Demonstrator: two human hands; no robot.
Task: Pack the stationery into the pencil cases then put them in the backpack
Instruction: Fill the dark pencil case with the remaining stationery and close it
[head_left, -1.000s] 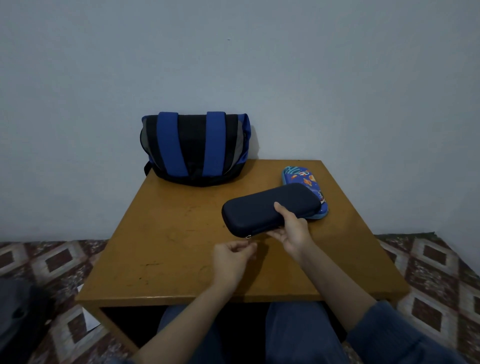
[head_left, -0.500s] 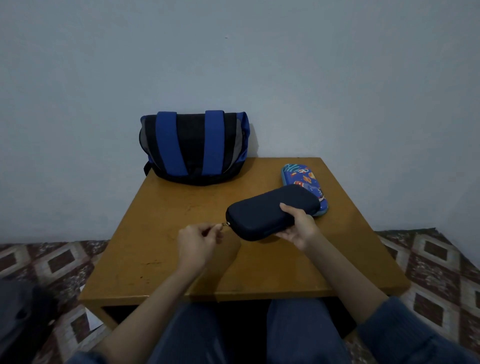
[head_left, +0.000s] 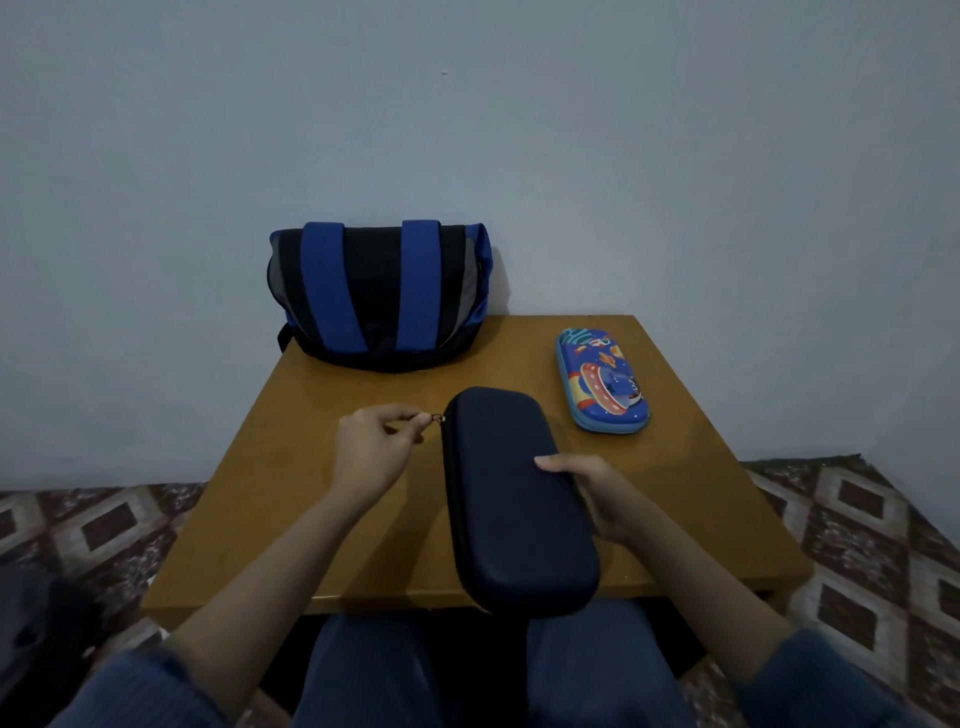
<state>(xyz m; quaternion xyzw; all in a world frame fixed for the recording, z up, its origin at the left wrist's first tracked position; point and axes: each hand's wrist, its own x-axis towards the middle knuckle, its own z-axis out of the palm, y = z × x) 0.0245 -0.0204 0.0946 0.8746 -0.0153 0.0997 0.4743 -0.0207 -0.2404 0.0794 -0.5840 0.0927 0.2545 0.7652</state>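
Note:
A dark navy hard pencil case (head_left: 511, 499) lies lengthwise over the wooden table (head_left: 322, 499), its near end past the front edge. My right hand (head_left: 597, 496) grips its right side, thumb on the lid. My left hand (head_left: 374, 447) pinches the small zipper pull (head_left: 438, 417) at the case's far left corner. A second pencil case (head_left: 602, 379), blue with a cartoon print, lies closed at the table's right rear. The blue and black backpack (head_left: 379, 296) stands at the back left against the wall. No loose stationery shows.
A plain grey wall rises right behind the table. Patterned brown floor tiles (head_left: 852, 525) show on both sides. My legs in blue trousers (head_left: 467, 670) sit under the front edge. A dark object (head_left: 36, 618) lies on the floor at the lower left.
The navy case has turned from crosswise to lengthwise, its near end now toward me. My left hand has carried the zipper pull round from the near side to the far left corner.

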